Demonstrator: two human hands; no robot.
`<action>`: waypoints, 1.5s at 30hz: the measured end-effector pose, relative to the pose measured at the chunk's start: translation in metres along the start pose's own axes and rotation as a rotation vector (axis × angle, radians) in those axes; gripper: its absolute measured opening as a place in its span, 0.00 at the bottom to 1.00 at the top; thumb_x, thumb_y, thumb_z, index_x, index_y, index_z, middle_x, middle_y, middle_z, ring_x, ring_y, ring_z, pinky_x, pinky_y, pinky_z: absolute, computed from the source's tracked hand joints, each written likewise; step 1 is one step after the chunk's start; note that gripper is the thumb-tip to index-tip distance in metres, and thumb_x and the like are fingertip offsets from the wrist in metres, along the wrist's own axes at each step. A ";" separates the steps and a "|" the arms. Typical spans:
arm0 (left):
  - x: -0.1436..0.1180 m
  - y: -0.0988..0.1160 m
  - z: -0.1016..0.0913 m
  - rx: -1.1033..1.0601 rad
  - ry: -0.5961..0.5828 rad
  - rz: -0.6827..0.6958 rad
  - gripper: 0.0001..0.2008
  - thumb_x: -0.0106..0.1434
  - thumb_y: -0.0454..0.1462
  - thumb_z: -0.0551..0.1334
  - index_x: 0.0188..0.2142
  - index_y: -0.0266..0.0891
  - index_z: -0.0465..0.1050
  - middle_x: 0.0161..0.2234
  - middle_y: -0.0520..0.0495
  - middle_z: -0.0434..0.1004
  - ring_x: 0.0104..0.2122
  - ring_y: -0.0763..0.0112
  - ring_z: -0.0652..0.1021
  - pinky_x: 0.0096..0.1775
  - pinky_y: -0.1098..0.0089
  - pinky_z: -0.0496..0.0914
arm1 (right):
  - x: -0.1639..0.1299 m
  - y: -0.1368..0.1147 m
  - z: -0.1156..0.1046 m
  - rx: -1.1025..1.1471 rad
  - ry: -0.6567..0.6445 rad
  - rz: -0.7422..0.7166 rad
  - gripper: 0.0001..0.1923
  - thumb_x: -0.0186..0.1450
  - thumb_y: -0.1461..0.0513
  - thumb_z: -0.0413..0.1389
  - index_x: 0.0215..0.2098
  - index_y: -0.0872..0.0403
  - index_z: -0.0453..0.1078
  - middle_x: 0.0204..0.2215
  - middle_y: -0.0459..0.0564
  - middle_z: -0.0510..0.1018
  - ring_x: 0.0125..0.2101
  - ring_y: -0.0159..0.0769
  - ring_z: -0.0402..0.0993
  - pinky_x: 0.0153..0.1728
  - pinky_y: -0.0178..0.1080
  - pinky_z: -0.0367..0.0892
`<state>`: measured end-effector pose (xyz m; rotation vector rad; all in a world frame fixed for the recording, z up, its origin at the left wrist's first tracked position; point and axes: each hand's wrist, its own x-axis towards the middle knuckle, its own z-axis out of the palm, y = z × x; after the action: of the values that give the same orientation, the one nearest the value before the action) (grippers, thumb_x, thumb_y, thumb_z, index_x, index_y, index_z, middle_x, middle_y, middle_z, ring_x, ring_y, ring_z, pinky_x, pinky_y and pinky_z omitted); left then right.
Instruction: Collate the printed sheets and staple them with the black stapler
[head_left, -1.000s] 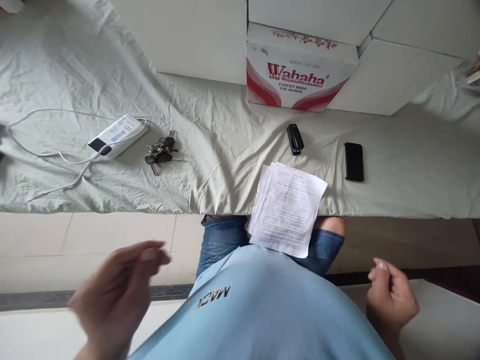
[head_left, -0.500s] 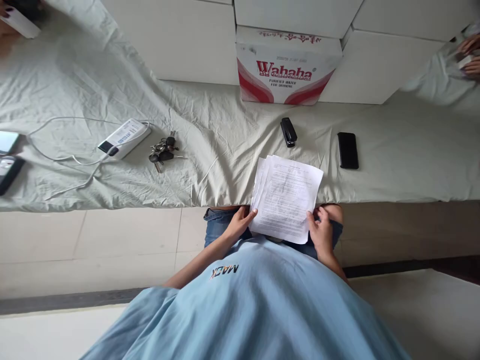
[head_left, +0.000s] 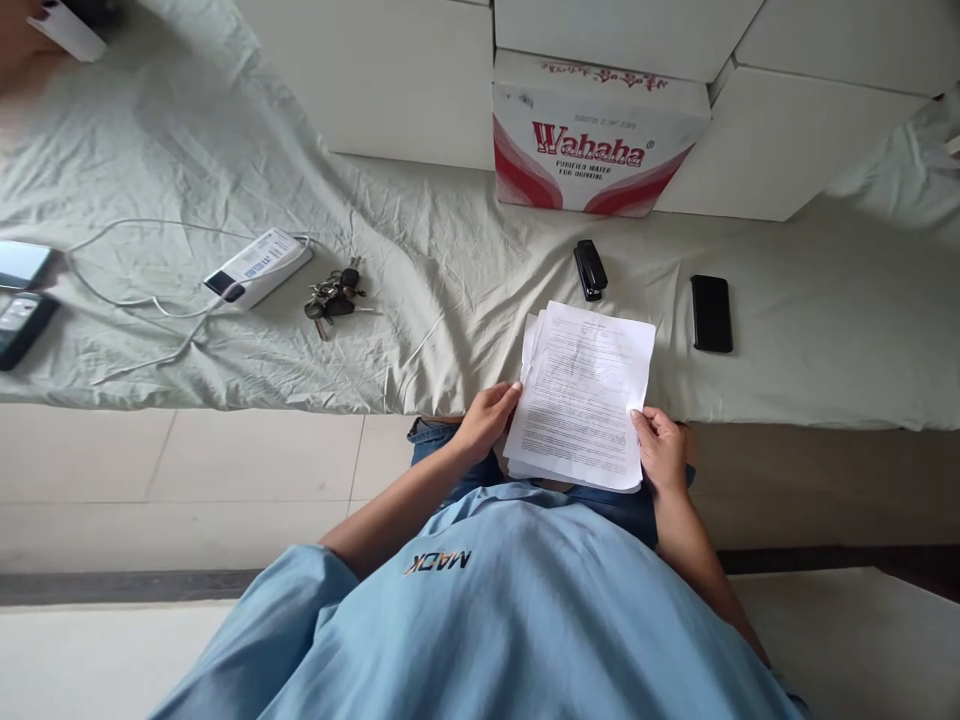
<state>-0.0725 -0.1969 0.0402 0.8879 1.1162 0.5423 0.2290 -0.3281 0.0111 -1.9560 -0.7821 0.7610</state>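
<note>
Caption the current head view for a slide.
Left hand and right hand hold printed sheets by opposite edges, a black stapler lying just beyond on pale cloth.

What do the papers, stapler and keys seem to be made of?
Papers: thin matte white paper, judging by creases and printed lines.
Stapler: glossy black, perhaps plastic or painted metal; highlights alone don't settle it.
Keys: mostly metal, given silvery glints; dark parts probably plastic.

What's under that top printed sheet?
More sheets peek out along the left and near edges of the top sheet. Around them, pale green cloth and blue denim show. Most of those lower sheets, their number and anything directly beneath are covered.
</note>
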 end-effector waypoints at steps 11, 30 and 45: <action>0.067 0.032 0.009 0.456 0.078 0.116 0.18 0.71 0.38 0.62 0.24 0.44 0.62 0.19 0.57 0.58 0.23 0.74 0.61 0.32 0.67 0.55 | -0.002 0.010 -0.008 0.054 -0.011 0.069 0.40 0.57 0.28 0.72 0.47 0.51 0.79 0.28 0.48 0.85 0.31 0.43 0.80 0.36 0.45 0.75; 0.063 0.034 0.004 0.531 0.075 0.112 0.09 0.74 0.36 0.60 0.34 0.45 0.66 0.21 0.58 0.67 0.23 0.70 0.72 0.34 0.68 0.62 | 0.003 0.012 -0.027 0.030 0.031 0.051 0.34 0.63 0.31 0.70 0.41 0.51 0.78 0.34 0.50 0.86 0.34 0.40 0.78 0.41 0.44 0.74; 0.062 0.035 0.004 0.660 0.034 0.189 0.18 0.73 0.40 0.62 0.28 0.46 0.58 0.22 0.56 0.62 0.27 0.70 0.65 0.35 0.66 0.57 | 0.003 -0.002 -0.007 0.033 0.033 0.041 0.34 0.60 0.31 0.72 0.40 0.51 0.79 0.27 0.44 0.78 0.28 0.35 0.68 0.32 0.40 0.66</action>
<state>-0.0443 -0.1314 0.0364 1.5709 1.2718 0.3390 0.2357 -0.3287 0.0157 -1.9556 -0.7080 0.7597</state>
